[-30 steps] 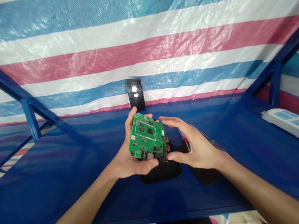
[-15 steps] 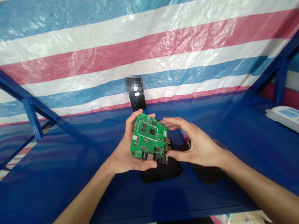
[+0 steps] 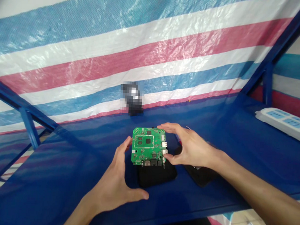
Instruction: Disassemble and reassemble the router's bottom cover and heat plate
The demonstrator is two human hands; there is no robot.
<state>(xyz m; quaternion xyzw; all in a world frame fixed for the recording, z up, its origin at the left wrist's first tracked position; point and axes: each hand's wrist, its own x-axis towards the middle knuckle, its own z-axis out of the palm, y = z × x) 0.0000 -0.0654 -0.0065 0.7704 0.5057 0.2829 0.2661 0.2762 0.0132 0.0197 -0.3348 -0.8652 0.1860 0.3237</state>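
Observation:
A green circuit board (image 3: 148,149) with dark chips and metal ports along its right and front edges is held up over the table. My right hand (image 3: 188,145) grips it at the right edge, fingers at the far corner and thumb by the ports. My left hand (image 3: 114,177) is open at the board's left side, its thumb spread well away from the board; whether a fingertip still touches the edge I cannot tell. Below the board lies a black rounded casing part (image 3: 157,176), partly hidden by it.
A dark flat piece (image 3: 200,176) lies under my right forearm, with a partly hidden screwdriver near that hand. A white power strip (image 3: 283,123) sits at the right on the blue table (image 3: 70,162). Against the striped sheet (image 3: 142,55) stands a black, partly blurred object (image 3: 136,110).
My left hand has loosened its hold and moved down and left, thumb off the board. The board has levelled in my right hand, and the view has shifted slightly.

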